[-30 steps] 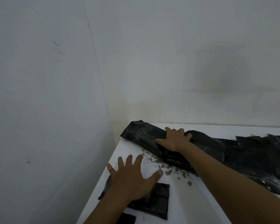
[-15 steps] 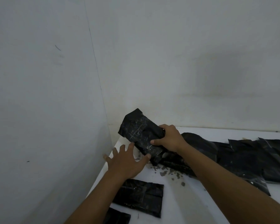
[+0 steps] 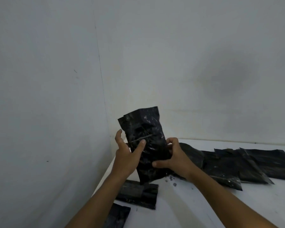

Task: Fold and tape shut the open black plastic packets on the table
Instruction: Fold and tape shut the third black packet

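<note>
While clutched between left hand [image 3: 127,156] and right hand [image 3: 175,160], a crumpled black packet [image 3: 145,129], grey-smeared, top unfolded.

Dim, even light is filling the scene and turning the white wall [image 3: 171,46] a grey-blue. A soft, round shadow [image 3: 234,79] is sitting on that wall to the right, hinting at light from behind the camera. The raised packet [image 3: 145,137] is blurring slightly and catching small pale glints. The packets [image 3: 237,163] lying on the table [image 3: 204,211] are sinking into near-solid black. The wall corner [image 3: 102,79] is leaning and bowing under the wide lens.
</note>
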